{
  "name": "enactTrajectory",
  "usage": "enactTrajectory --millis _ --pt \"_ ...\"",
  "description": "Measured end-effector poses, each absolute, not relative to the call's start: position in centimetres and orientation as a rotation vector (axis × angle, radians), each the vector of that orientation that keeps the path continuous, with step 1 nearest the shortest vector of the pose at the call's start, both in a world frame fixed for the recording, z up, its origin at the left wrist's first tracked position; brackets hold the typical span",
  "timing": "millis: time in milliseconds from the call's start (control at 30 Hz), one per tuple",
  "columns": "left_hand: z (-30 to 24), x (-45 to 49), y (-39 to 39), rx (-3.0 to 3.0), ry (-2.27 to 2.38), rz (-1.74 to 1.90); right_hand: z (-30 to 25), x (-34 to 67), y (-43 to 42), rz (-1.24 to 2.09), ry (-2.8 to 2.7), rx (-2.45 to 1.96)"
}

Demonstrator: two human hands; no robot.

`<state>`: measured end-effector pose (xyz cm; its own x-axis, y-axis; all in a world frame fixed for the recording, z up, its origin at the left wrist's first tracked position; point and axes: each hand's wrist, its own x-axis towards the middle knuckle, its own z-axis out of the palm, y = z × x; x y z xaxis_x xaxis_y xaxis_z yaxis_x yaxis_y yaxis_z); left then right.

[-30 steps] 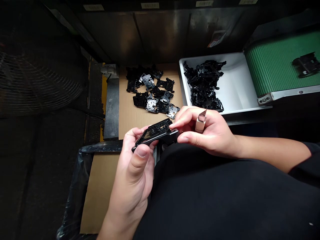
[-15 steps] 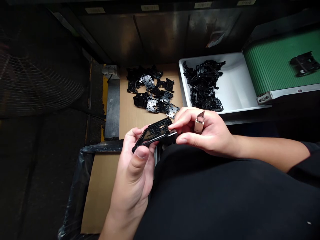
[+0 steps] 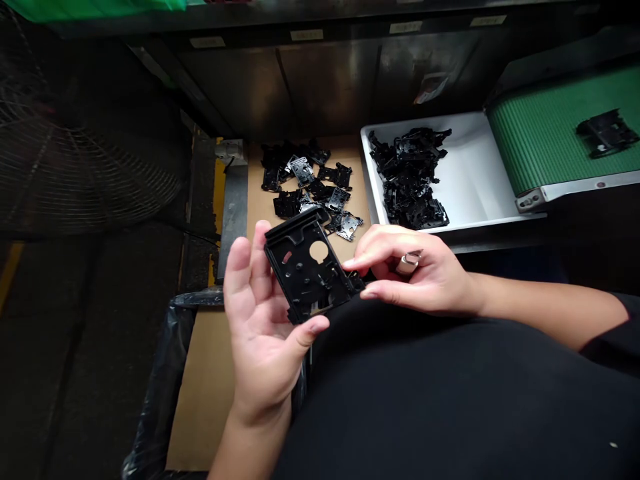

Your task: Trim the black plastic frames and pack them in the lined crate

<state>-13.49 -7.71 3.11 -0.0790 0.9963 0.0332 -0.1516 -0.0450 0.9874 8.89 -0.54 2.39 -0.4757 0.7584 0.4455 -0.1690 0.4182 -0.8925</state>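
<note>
Black plastic frame (image 3: 306, 267) | left hand (image 3: 263, 333) holds | right hand (image 3: 415, 270) touches (ring (image 3: 410, 262) on)

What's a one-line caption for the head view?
Left hand holds a flat black plastic frame; right-hand fingertips touch its edge.

The frame (image 3: 307, 267) above my left hand (image 3: 263, 340) and the loose parts (image 3: 300, 180) beyond it block the way straight ahead; bare cardboard (image 3: 257, 223) leaves a lane along their left. My right hand (image 3: 415, 273) sits just below the tray (image 3: 480, 217) rim; inside, white floor lies open right of the heaped parts (image 3: 410, 177).
</note>
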Motion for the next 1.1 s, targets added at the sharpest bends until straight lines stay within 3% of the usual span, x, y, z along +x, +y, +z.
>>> enactTrajectory --millis 367,833,1100 --pt "5.9 -13.5 -7.8 1.318 1.261 1.502 2.6 9.6 -0.8 1.183 -1.781 -0.547" --pt "5.4 -14.8 -8.1 1.515 1.348 1.377 2.9 9.4 -0.8 1.279 -1.744 -0.530" --pt "5.7 -13.3 -8.1 1.268 1.254 1.561 2.9 9.2 -0.8 1.238 -1.759 -0.543"
